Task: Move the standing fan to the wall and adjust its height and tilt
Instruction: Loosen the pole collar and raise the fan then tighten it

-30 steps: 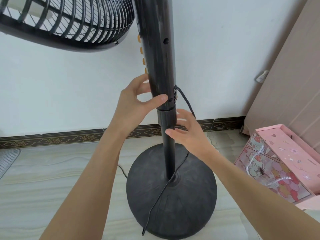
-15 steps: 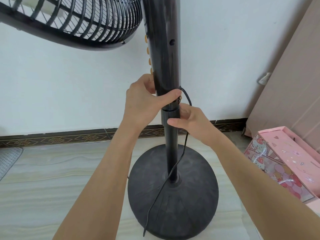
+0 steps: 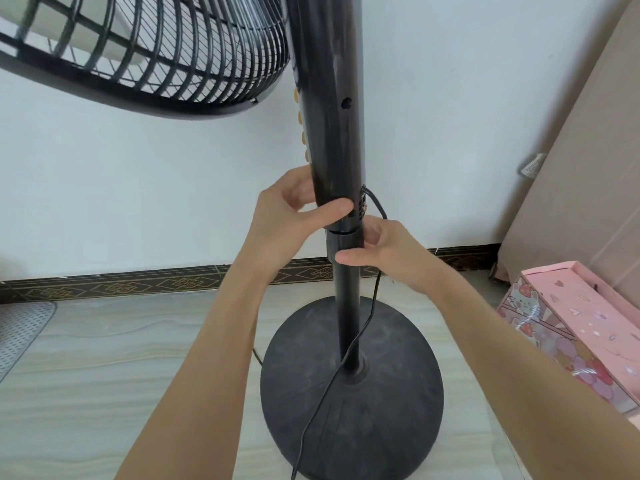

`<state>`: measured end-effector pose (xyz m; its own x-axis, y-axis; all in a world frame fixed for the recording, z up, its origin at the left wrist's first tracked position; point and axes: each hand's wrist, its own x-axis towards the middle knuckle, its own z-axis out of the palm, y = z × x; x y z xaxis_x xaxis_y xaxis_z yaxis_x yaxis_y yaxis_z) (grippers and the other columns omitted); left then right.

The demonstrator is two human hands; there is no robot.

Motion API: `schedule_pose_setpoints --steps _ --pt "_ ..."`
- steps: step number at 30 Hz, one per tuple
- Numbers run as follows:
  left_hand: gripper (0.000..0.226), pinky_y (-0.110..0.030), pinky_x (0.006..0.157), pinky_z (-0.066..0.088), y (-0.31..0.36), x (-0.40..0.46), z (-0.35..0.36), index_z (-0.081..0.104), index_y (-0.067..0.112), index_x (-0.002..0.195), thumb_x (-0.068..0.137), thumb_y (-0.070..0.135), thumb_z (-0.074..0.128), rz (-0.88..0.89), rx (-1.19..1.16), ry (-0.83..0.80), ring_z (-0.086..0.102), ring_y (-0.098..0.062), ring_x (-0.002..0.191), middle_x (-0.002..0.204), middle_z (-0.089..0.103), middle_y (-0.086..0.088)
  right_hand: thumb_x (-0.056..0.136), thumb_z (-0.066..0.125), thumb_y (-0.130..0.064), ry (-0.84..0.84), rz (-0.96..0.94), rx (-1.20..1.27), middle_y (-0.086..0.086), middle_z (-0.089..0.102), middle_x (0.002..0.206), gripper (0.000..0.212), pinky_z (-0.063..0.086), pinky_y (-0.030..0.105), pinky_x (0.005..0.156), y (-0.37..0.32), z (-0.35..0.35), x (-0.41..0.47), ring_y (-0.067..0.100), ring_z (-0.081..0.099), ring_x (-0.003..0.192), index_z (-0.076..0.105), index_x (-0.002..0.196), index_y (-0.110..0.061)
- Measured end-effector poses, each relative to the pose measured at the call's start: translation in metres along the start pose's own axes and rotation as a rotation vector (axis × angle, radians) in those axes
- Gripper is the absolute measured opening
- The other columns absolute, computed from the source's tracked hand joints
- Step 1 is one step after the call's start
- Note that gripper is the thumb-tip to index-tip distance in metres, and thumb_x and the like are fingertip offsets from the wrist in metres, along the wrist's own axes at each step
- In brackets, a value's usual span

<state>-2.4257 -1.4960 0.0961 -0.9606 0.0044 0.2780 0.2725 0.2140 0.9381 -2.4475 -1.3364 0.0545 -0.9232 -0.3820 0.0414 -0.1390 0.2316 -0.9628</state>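
Change: both hands have closed onto the fan pole since the earlier frames, when they were open beside it.
Base: one round black base [image 3: 351,386] sits on the pale floor [image 3: 104,375], directly below the pole; one black cord [image 3: 360,337] trails across it.
Right hand: right hand [image 3: 388,252] wraps the collar [image 3: 344,244] where the thin pole [image 3: 348,306] enters the wide upper tube [image 3: 332,133].
Left hand: left hand [image 3: 291,213] grips the upper tube just above the collar.
Handling: likely bottom-heavy and rigid; glossy tube may slip, so hold at the collar joint.
Head: one grille [image 3: 145,53], up-left of the pole.
Wall: white wall [image 3: 138,185] close behind the pole.
Box: one pink box [image 3: 571,327], right of the base.
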Motion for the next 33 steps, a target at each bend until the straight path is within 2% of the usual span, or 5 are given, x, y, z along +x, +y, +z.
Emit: schedule_pose_setpoints --steps 7,19,24,30,33 --pt "0.049 -0.043 0.104 0.042 -0.033 -0.004 -0.017 0.052 0.016 0.129 0.083 -0.003 0.051 -0.098 -0.114 -0.455 0.055 -0.022 0.121 0.13 0.06 -0.005 0.09 0.051 -0.002 -0.298 0.16 0.002 -0.003 0.057 0.133 0.046 0.034 0.04 0.111 0.047 0.006 -0.007 0.012 0.051 0.124 0.049 0.131 -0.022" --pt "0.046 -0.002 0.072 0.04 -0.044 -0.008 0.037 0.046 0.019 0.102 0.069 0.011 0.077 -0.101 0.113 0.07 0.053 0.001 0.091 0.096 0.057 0.01 0.086 0.062 -0.012 -0.032 0.135 -0.109 -0.004 0.061 0.118 0.039 0.039 0.038 0.106 0.07 0.023 -0.004 0.016 0.055 0.116 0.051 0.122 -0.019" --pt "0.041 -0.029 0.087 0.05 -0.039 -0.004 0.024 0.057 0.013 0.106 0.071 0.004 0.075 -0.138 0.018 -0.066 0.063 -0.012 0.096 0.1 0.068 0.002 0.087 0.06 -0.014 -0.028 0.132 -0.107 -0.003 0.059 0.121 0.04 0.037 0.038 0.107 0.068 0.03 -0.004 0.017 0.053 0.119 0.048 0.126 -0.017" --pt "0.053 -0.018 0.069 0.049 -0.036 -0.004 0.056 0.045 0.028 0.094 0.059 0.026 0.085 -0.094 0.13 0.265 0.06 -0.005 0.082 0.088 0.06 0.01 0.086 0.061 -0.014 -0.021 0.146 -0.113 0.001 0.061 0.126 0.039 0.037 0.044 0.108 0.07 0.03 -0.003 0.019 0.053 0.119 0.05 0.124 -0.015" --pt "0.04 -0.028 0.074 0.053 -0.037 0.001 0.045 0.059 0.013 0.096 0.065 0.023 0.081 -0.161 0.042 0.047 0.064 -0.012 0.079 0.086 0.066 0.002 0.087 0.06 -0.014 -0.064 0.145 -0.12 0.001 0.059 0.127 0.039 0.037 0.041 0.107 0.068 0.028 -0.003 0.019 0.052 0.119 0.048 0.124 -0.016"
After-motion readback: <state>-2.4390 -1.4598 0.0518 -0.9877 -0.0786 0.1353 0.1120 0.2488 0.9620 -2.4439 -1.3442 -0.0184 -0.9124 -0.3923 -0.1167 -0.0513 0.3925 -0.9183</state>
